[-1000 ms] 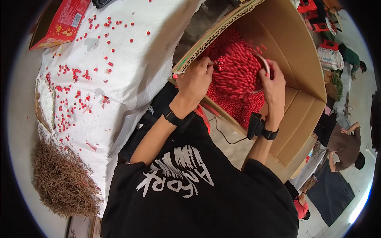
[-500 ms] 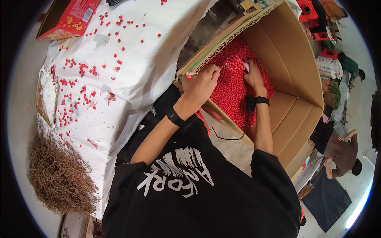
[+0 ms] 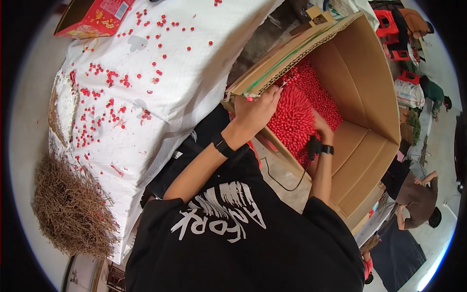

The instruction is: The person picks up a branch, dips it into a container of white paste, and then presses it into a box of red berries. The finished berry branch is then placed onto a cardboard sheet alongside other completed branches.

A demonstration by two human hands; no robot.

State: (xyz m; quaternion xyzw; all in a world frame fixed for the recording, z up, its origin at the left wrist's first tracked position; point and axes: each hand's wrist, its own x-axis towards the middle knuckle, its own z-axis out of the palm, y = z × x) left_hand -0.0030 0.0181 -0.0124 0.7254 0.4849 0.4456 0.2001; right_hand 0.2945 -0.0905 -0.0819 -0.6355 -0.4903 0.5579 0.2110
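A large open cardboard box holds a deep heap of small round red berries. My left hand is at the box's near left side, thumb and fingers pinched on a thin berry sprig over the heap. Close below the sprig, a mass of berries shows as streaks, smeared by motion. My right hand is inside the box beside those streaked berries, its fingers mostly hidden and blurred. Both wrists wear black bands; a small black device with a cable sits by the right one.
On the left, a white cloth-covered table carries scattered red berries. A red printed carton stands at its far end, and a pile of bare brown twigs lies nearest me. People and red stools are at the right.
My right hand has drawn back toward me from deeper in the box, and berries there are now streaked by motion. The left hand keeps its pinch. The whole view has shifted slightly.
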